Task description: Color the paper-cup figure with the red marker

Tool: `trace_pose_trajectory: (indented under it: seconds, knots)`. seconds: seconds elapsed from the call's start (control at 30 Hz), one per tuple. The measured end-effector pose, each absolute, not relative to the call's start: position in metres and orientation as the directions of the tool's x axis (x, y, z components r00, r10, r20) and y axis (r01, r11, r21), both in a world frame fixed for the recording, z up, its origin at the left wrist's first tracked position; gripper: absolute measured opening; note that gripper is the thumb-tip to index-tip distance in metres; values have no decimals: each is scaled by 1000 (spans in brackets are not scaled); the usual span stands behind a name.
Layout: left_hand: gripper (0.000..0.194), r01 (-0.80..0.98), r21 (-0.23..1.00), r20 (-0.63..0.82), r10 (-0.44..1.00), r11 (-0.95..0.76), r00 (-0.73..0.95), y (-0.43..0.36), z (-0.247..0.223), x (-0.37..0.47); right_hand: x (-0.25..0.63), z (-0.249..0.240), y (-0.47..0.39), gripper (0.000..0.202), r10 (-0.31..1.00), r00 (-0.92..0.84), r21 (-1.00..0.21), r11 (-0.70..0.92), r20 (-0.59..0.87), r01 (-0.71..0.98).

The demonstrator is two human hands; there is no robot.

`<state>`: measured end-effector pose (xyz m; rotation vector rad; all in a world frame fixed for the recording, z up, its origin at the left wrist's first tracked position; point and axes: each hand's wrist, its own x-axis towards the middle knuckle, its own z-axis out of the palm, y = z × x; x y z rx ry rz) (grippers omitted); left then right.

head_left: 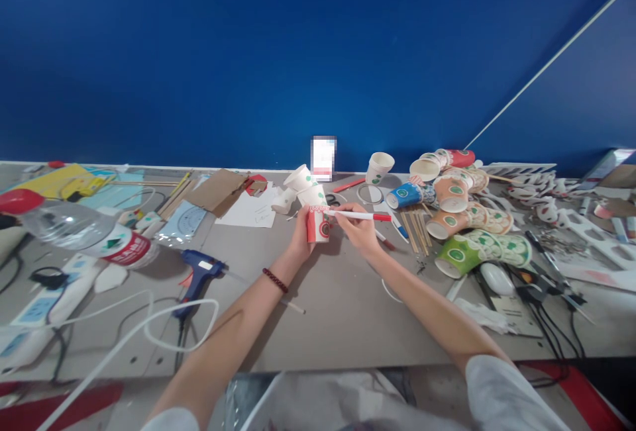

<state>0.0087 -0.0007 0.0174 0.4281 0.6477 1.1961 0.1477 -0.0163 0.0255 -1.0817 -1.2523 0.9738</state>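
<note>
My left hand (299, 234) is closed around a paper cup (314, 227) coloured red on its lower part, with white paper cups (299, 178) stacked or joined at its upper end. My right hand (360, 228) grips a white marker with a red end (368, 216). The marker's tip meets or nearly meets the red cup's patterned side; exact contact is hard to make out. Just past my left hand lies another white cup (283, 200). A white sheet of paper (251, 211) is to the left, and black-handled scissors (338, 200) are partly hidden behind my right hand.
Coloured cup chains (454, 257) lie at the right near wooden sticks (416, 232). A single white cup (380, 167) stands at the back. At the left are a blue glue gun (201, 277), a water bottle (89, 229), a power strip (54, 305) and a looping white cable (144, 322).
</note>
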Motion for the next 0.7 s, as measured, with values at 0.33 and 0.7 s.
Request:
trace_pose_trajectory:
  seconds: [0.33,0.7]
  knots:
    - [39,-728,601,-241,944,328,227,-1,18,9,148,31,-17,14,971,65,-972,229,232,53]
    - [41,-714,631,-220,952,305,213,2,10,6,147,32,-17,4,976,36,-976,214,216,46]
